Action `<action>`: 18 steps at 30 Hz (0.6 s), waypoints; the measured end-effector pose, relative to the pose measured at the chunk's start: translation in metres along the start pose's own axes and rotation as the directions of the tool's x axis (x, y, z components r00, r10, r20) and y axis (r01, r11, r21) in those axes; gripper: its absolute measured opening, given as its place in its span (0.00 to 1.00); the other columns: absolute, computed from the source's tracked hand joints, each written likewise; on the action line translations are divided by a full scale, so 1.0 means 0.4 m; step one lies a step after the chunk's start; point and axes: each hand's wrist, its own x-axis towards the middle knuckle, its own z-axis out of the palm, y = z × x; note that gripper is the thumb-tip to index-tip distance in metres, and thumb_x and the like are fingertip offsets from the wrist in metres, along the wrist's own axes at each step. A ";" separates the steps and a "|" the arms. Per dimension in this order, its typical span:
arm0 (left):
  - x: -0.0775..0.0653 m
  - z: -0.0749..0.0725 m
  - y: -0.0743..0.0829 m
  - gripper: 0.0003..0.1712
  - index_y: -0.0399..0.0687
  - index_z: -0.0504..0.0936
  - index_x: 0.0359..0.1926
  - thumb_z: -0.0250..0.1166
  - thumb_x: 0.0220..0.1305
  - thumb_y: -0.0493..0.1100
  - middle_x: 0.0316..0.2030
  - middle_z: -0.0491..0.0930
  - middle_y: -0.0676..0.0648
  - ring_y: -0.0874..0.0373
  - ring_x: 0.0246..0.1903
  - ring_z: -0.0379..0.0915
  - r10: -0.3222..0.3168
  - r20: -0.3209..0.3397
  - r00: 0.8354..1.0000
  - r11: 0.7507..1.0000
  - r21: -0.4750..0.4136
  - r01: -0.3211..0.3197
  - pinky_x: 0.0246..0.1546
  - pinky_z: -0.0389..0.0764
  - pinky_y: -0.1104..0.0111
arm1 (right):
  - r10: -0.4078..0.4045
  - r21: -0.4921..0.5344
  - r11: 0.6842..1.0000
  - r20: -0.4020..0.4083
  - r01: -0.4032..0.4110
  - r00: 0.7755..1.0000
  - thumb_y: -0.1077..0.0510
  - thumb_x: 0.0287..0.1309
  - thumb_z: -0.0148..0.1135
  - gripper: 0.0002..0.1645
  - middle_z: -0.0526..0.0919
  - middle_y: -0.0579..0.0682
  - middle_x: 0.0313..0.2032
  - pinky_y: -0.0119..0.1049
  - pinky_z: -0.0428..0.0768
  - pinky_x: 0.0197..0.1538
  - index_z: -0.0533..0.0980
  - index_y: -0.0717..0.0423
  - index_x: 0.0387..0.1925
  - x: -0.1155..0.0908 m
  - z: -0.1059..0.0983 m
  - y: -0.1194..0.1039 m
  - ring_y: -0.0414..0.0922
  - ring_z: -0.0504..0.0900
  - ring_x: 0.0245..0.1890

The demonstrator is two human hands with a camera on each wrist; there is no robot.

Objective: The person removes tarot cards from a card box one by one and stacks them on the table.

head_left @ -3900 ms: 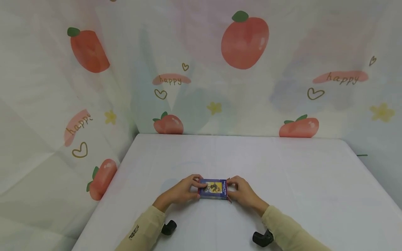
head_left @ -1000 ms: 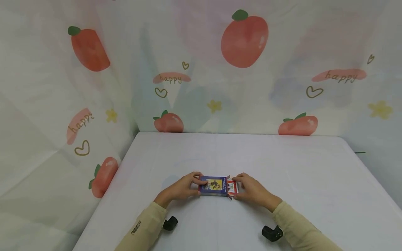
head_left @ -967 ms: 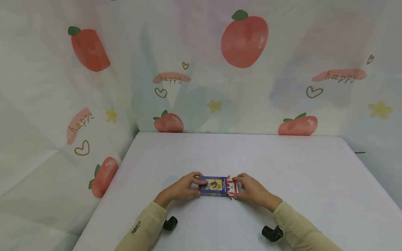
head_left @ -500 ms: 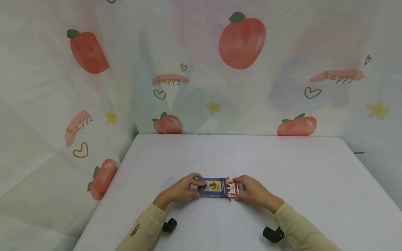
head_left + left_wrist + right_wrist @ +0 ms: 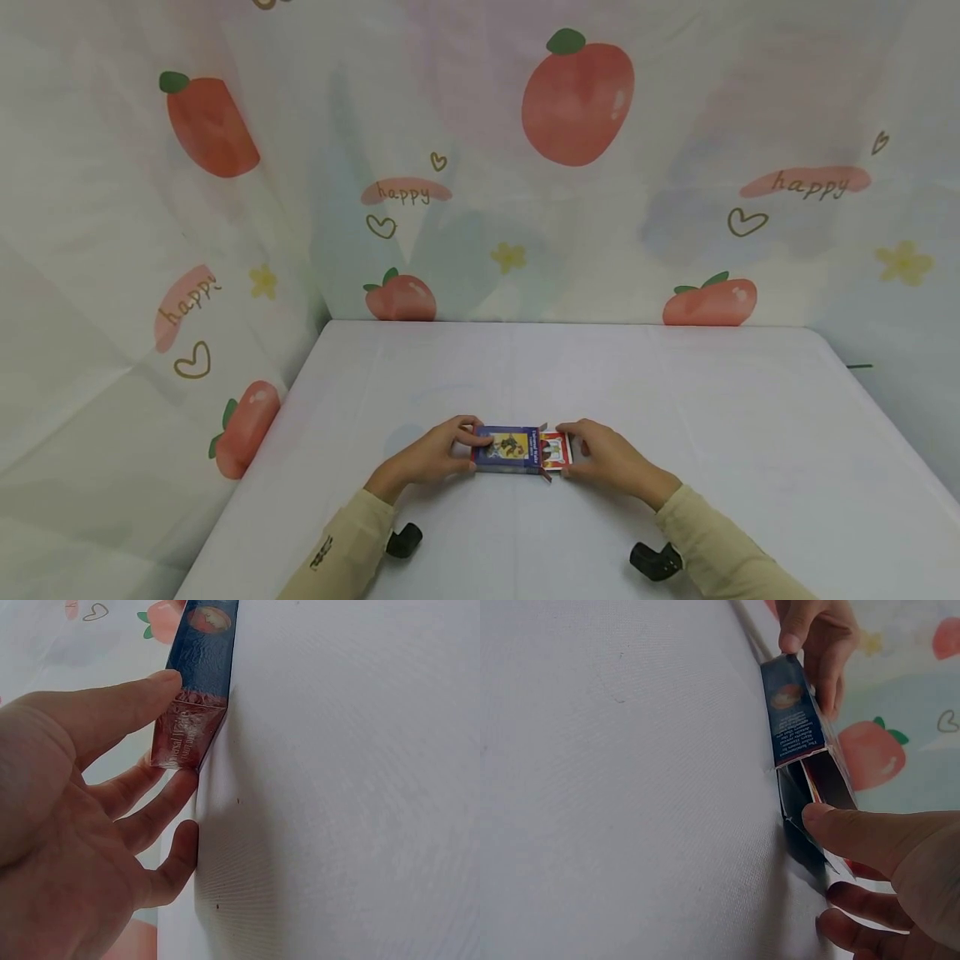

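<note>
A blue tarot card box (image 5: 506, 448) with a yellow picture lies flat on the white table, its flaps open at the right end. My left hand (image 5: 431, 454) grips the closed left end; in the left wrist view the thumb (image 5: 165, 681) presses one long edge of the box. From the open end a red-and-white card or booklet (image 5: 556, 450) sticks partly out. My right hand (image 5: 611, 458) pinches this piece by its edges between thumb and fingers. The right wrist view shows the right thumb (image 5: 821, 814) beside the box's opening; how many cards it holds is hidden.
The white tabletop (image 5: 675, 392) stretches around the hands. Behind and to the left hangs a pale cloth (image 5: 465, 108) printed with fruit. Black curved pieces sit by the left (image 5: 405, 541) and right (image 5: 656, 562) sleeves.
Over the earlier frames my right hand has moved right, and the red-and-white piece has slid partly out of the box. Little moved in the last half second. The left hand kept its hold.
</note>
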 end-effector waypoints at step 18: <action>-0.001 -0.004 -0.010 0.27 0.51 0.80 0.64 0.70 0.64 0.36 0.71 0.66 0.44 0.42 0.76 0.56 0.003 0.009 1.000 1.000 0.000 -0.002 0.75 0.59 0.45 | -0.019 0.001 1.000 -0.023 0.019 1.000 0.55 0.50 0.78 0.39 0.80 0.46 0.41 0.30 0.69 0.34 0.75 0.61 0.63 -0.015 -0.013 0.014 0.41 0.72 0.35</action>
